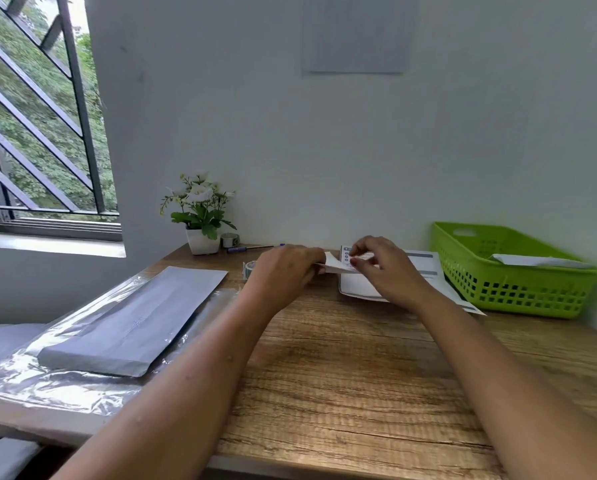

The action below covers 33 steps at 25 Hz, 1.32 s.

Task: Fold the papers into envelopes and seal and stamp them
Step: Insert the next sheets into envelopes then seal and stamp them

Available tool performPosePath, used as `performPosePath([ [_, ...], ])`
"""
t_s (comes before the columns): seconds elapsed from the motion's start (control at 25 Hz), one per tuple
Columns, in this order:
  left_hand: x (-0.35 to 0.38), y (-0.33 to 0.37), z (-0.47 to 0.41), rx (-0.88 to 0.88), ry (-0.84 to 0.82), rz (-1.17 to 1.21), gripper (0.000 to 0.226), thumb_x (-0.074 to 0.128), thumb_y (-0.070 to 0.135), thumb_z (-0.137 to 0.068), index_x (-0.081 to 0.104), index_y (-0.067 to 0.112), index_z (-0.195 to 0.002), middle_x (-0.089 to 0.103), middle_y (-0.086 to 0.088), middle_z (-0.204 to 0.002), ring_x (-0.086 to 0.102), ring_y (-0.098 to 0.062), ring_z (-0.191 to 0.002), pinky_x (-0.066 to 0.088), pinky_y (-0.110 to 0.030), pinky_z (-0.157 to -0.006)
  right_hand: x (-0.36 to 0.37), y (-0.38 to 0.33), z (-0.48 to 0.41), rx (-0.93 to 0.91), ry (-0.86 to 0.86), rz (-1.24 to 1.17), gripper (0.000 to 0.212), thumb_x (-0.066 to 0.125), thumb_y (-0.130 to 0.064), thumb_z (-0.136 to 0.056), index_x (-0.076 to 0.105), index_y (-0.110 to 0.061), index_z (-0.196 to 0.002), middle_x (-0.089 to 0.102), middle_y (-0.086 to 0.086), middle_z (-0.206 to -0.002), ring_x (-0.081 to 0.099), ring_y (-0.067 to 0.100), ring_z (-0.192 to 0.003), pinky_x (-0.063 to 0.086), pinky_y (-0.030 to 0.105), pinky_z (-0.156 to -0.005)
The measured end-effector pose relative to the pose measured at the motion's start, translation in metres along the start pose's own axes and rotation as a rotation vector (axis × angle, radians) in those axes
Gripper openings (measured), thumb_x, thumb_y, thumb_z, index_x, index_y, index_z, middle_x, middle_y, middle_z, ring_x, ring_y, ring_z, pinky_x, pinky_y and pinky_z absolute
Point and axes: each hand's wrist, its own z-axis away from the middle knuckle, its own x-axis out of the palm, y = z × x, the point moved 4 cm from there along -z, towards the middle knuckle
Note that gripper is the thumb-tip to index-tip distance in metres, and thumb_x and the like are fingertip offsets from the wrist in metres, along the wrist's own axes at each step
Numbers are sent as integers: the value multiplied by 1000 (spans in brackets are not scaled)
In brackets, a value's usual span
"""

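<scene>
Plainly, everything turned on the small slip of paper (335,265) held up between the two hands at the far side of the surface (342,375). It ran roughly left to right, its long axis stretched from one hand to the other, and it hung just above a printed sheet (359,289) that lay flat beneath it. The left hand (283,271) had its fingers curled round the slip's left end, knuckles towards the camera, so the grip itself was hidden. The right hand (387,271) met the slip from the other side, thumb and forefinger pinching its right end while the other fingers arched loosely over it. Neither hand was nearer than the other, since each had one end. Whether the slip was a folded bit of paper or a stamp strip being peeled was too small to tell. By my reckoning, the next move called for the left hand to hold its end steady while the right pulled or creased along that left-right line. The stack of grey paper (130,320) lay well apart to the left on its plastic wrap (47,375), nearer the left arm. The green basket (519,289), with a white envelope (536,260) in it, stood to the right, just beside the printed sheet and closer to the right hand. A roll of tape (249,268) peeped out just behind the left hand.
</scene>
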Motion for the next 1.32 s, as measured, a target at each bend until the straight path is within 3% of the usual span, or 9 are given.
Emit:
performPosePath([
  [0.08,-1,-4,0,-31,31,28,21,48,23,-94,63,26,-110,69,-2,-97,62,-23,-90,47,-35,-70,3,-13,2,-172,26,149,11,62,-29,-88,68,-26,-98,58,-6,-108,53,14,-105,42,28,-88],
  [0.2,-4,-6,0,-22,69,105,23,48,22,-94,64,24,-110,69,-5,-93,62,-23,-88,49,-37,-71,8,-26,6,-272,149,422,16,67,-36,-84,72,-28,-96,63,-11,-111,51,16,-110,35,33,-85],
  [0.36,-5,-2,-2,42,101,151,22,50,21,-93,67,21,-107,69,-5,-90,62,-23,-83,50,-39,-70,5,-27,8,-293,280,441,14,68,-37,-82,75,-26,-87,67,-11,-104,54,20,-106,32,36,-84],
  [0.6,-16,-29,-3,16,145,203,15,56,24,-92,70,21,-98,73,4,-90,66,-17,-81,54,-38,-71,-11,-19,6,-223,267,503,19,61,-46,-84,74,-32,-84,63,-20,-108,46,15,-112,19,36,-94],
  [0.72,-16,-29,-3,-1,156,263,15,57,26,-92,70,20,-93,73,4,-83,65,-15,-74,54,-38,-68,-13,-16,6,-207,274,547,24,59,-46,-86,73,-28,-82,62,-18,-107,47,15,-112,19,38,-94],
  [0.84,-14,-32,-2,-33,170,297,18,57,29,-92,70,18,-90,71,1,-74,63,-16,-66,52,-39,-64,-12,-14,5,-177,253,544,26,55,-46,-89,71,-26,-87,59,-16,-112,45,15,-115,21,39,-95],
  [1.0,-11,-25,-2,-32,148,322,18,54,29,-93,69,19,-95,71,1,-79,63,-17,-72,52,-39,-67,-2,-18,7,-228,198,542,24,54,-44,-91,72,-31,-99,56,-18,-123,39,15,-122,18,38,-96],
  [1.32,-6,-3,-3,17,124,249,16,57,30,-90,71,23,-93,69,0,-78,61,-18,-74,50,-36,-66,5,-25,9,-252,162,560,25,49,-44,-93,71,-34,-100,61,-20,-114,42,12,-115,18,36,-92],
])
